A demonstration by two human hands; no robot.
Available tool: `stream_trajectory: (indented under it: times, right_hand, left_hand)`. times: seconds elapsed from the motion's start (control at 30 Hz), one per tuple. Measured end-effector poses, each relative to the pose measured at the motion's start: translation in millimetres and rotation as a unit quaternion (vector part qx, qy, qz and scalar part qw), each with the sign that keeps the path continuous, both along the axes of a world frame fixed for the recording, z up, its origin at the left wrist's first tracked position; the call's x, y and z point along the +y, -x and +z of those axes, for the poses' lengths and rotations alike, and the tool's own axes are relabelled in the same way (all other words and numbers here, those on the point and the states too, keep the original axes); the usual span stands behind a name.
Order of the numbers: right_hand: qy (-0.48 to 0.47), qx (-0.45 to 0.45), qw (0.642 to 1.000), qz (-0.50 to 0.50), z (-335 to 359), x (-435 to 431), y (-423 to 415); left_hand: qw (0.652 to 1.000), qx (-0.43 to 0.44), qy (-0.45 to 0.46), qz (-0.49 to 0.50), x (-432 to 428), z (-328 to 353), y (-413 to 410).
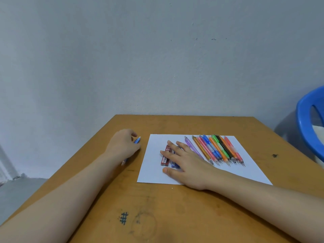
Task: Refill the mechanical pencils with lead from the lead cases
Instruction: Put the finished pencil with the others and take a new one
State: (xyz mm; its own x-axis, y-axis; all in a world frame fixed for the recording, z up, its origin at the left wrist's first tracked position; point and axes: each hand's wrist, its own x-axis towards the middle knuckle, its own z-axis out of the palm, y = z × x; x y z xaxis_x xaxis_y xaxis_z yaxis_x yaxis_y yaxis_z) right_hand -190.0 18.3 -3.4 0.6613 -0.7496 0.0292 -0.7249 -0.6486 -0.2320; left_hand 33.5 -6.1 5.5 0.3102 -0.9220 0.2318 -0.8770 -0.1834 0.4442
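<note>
A white sheet of paper (254, 165) lies on the wooden table (175, 207). On its right half several coloured mechanical pencils (220, 149) lie side by side, tips toward me. A red lead case (165, 158) and a blue lead case (174, 164) lie on the sheet's left half. My right hand (185, 162) lies flat over both cases with fingers spread and straight. My left hand (122, 144) rests on the table left of the sheet, its fingers curled round a blue mechanical pencil (137, 140), whose tip pokes out below the wrist.
A blue plastic chair (308, 123) stands at the right beyond the table edge. The grey wall is just behind the table's far edge. Pen marks and a hash doodle (124, 218) are on the near tabletop.
</note>
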Motion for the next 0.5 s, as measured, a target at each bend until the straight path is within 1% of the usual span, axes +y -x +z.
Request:
stream_trajectory:
  times: [0.1,0.27,0.4,0.5]
  right_hand:
    - [-0.001,0.008,1.000,-0.003,-0.2,-0.6,-0.6]
    - [0.004,0.005,1.000,-0.001,-0.4,-0.3,-1.0]
    - [0.004,0.006,1.000,0.000,1.3,0.2,-1.3]
    - [0.003,0.008,1.000,0.000,2.1,0.6,-1.2]
  left_hand:
    - [1.000,0.021,-0.014,0.012,-0.7,-0.1,-1.8]
    - [0.999,0.034,0.009,0.021,-0.9,0.6,-0.4]
    - [0.998,0.041,0.054,0.015,0.3,2.2,3.3]
    - [0.993,0.048,0.108,-0.003,5.2,5.3,10.8]
